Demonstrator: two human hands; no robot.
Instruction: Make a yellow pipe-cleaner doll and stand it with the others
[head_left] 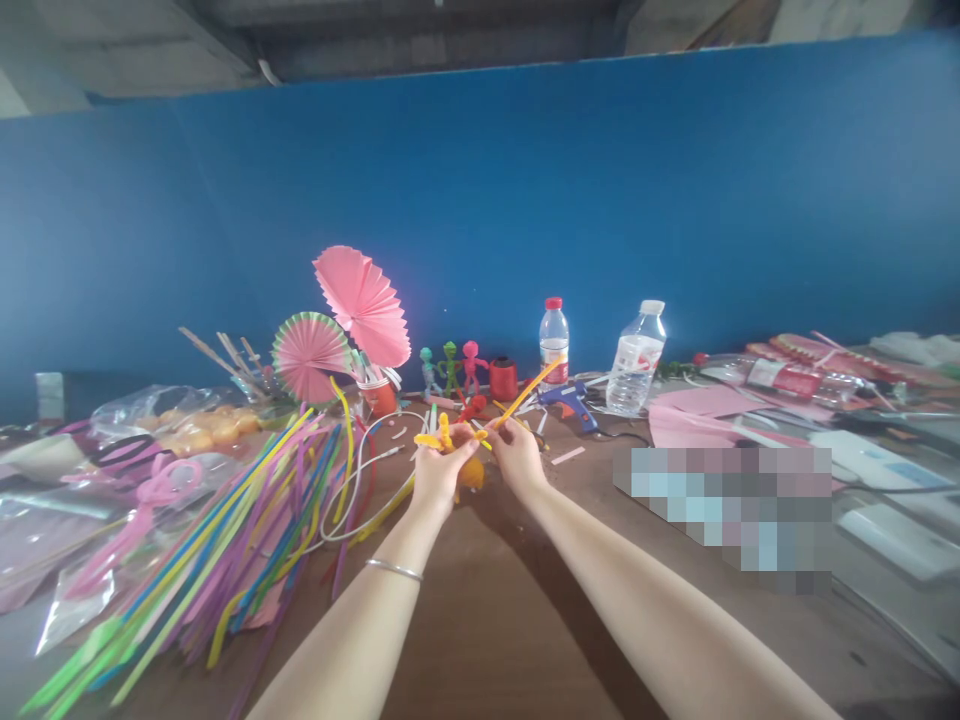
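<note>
My left hand is closed on a small figure of twisted yellow pipe cleaners, whose ends stick out above the fingers. A long orange-yellow pipe cleaner slants up and right out of my right hand, which pinches it near the figure. Both hands meet close together over the table. Just below them is a fuzzy orange-yellow ball; whether it joins the figure I cannot tell. Red pipe-cleaner pieces lie right behind the hands.
Many coloured pipe cleaners spread at left beside a white cable. Behind stand paper fans, small pipe-cleaner figures, a red pot, a blue glue gun and two bottles. Pink paper lies right.
</note>
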